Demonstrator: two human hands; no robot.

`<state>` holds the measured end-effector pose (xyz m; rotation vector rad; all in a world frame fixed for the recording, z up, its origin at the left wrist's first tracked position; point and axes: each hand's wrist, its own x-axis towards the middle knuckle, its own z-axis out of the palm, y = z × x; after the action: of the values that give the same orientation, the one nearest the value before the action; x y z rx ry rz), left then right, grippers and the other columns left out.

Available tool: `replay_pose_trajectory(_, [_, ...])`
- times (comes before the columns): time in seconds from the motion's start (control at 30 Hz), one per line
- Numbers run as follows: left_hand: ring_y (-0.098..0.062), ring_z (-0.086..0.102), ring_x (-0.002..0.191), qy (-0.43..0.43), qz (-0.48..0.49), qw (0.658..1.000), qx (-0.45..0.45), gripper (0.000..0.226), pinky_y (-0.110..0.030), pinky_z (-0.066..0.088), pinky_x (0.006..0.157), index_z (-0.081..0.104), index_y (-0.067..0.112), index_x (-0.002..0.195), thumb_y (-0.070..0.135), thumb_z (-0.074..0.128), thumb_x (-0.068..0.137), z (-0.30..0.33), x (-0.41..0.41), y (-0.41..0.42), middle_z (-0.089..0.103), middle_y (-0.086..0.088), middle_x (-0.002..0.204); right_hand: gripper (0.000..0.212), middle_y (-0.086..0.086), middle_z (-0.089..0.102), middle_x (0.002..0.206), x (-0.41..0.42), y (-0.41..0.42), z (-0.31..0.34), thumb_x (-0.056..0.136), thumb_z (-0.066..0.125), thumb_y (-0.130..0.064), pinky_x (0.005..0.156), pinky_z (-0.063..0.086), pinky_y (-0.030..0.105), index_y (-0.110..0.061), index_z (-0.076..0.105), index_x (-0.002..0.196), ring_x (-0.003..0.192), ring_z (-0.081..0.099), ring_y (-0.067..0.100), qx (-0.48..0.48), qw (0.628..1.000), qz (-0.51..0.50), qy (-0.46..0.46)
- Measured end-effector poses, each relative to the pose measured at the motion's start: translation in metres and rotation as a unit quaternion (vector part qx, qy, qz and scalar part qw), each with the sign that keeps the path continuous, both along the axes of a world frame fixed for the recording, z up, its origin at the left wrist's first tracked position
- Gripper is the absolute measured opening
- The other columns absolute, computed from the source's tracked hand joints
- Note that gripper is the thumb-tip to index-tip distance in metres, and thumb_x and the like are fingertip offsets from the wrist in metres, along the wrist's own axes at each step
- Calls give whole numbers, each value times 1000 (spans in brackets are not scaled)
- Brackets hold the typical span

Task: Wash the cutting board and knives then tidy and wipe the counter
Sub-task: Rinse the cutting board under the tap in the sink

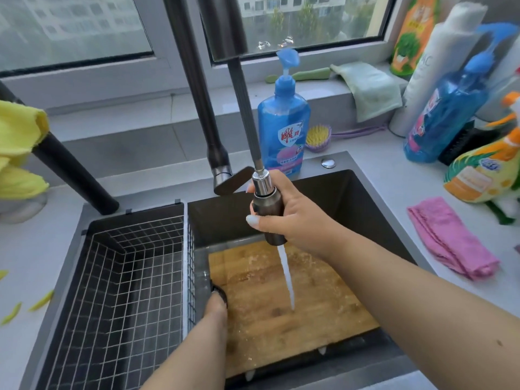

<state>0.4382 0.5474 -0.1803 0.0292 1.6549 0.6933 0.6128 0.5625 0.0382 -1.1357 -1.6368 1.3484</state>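
Cutting board (295,311) lies flat in the sink (365,209), at six o'clock from the dish soap bottle (284,130). My right hand (292,218) is curled round the pull-out sprayer (268,212), its stream striking mid-board. My left hand (215,308) pinches the board's nine o'clock edge. Assessment: wood is stiff, fairly heavy, slick when wet. Best held by opposite edges, thumbs on top.

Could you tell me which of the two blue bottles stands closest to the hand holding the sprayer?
The blue pump bottle standing upright behind the sink, just beyond the right hand. The other blue bottle leans far off to the right.
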Motion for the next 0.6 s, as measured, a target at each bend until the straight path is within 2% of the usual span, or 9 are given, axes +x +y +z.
replay_pose_trajectory(0.1, [-34, 53, 121, 15, 16, 1000, -15, 50, -48, 43, 102, 49, 6, 133, 41, 36, 100, 5, -5, -1, 56, -16, 131, 14, -10, 56, 95, -2, -3, 0, 97, 48, -34, 88, 48, 17, -38, 42, 110, 91, 60, 6, 0, 1000, -17, 5])
replay_pose_trajectory(0.2, [-35, 55, 115, 38, -16, 999, 1, 54, -51, 45, 100, 50, 7, 122, 52, 39, 94, 10, -5, -5, 57, -10, 126, 28, -3, 58, 103, -2, -5, 0, 99, 31, -45, 93, 52, 30, -30, 41, 120, 96, 62, 15, -14, 1000, -25, 9])
replay_pose_trajectory(0.3, [-37, 55, 118, 10, -16, 1000, 23, 74, -55, 42, 102, 46, 8, 137, 60, 43, 84, -3, -14, 0, 58, -17, 129, 31, -3, 58, 104, 2, -6, 4, 93, 37, -51, 92, 52, 33, -32, 43, 117, 98, 61, 16, -3, 999, -29, -23])
replay_pose_trajectory(0.4, [-44, 48, 125, 16, -55, 997, 42, 71, -53, 40, 104, 40, -1, 141, 51, 42, 94, 44, -3, -10, 47, -29, 137, 15, -3, 60, 97, 8, -6, 15, 94, 47, -44, 80, 51, 24, -31, 50, 100, 91, 59, 15, 61, 989, -48, -122])
replay_pose_trajectory(0.43, [-47, 50, 119, 23, -67, 996, 60, 67, -52, 42, 99, 36, -4, 142, 46, 39, 98, 50, -2, -12, 48, -32, 134, 15, -3, 60, 95, 9, -6, 19, 94, 50, -42, 75, 51, 19, -28, 53, 99, 89, 59, 14, 73, 986, -51, -144])
replay_pose_trajectory(0.5, [-41, 63, 80, 22, -108, 990, 89, 60, -46, 52, 74, 44, -11, 133, 40, 40, 101, 63, 2, -18, 65, -27, 103, 22, -3, 61, 93, 10, -8, 26, 93, 54, -41, 69, 50, 14, -22, 58, 104, 85, 60, 10, 68, 983, -42, -164])
replay_pose_trajectory(0.53, [-32, 60, 65, 19, -122, 987, 103, 50, -39, 52, 66, 58, -6, 117, 38, 44, 100, 70, 2, -21, 68, -17, 87, 25, -3, 62, 94, 9, -9, 30, 92, 56, -41, 69, 51, 15, -21, 59, 106, 85, 60, 9, 62, 984, -32, -165])
replay_pose_trajectory(0.57, [-26, 58, 59, 24, -128, 984, 118, 38, -35, 51, 64, 63, 4, 95, 38, 46, 98, 76, 1, -24, 66, -10, 72, 26, -2, 62, 95, 7, -10, 32, 91, 58, -40, 72, 52, 18, -20, 60, 107, 86, 60, 10, 58, 984, -23, -165])
replay_pose_trajectory(0.6, [-22, 57, 54, 37, -141, 981, 129, 36, -31, 51, 60, 57, 10, 78, 38, 47, 98, 80, -2, -25, 62, -4, 58, 25, 1, 63, 96, 4, -11, 34, 91, 59, -39, 76, 53, 23, -19, 60, 106, 87, 60, 12, 57, 985, -16, -165])
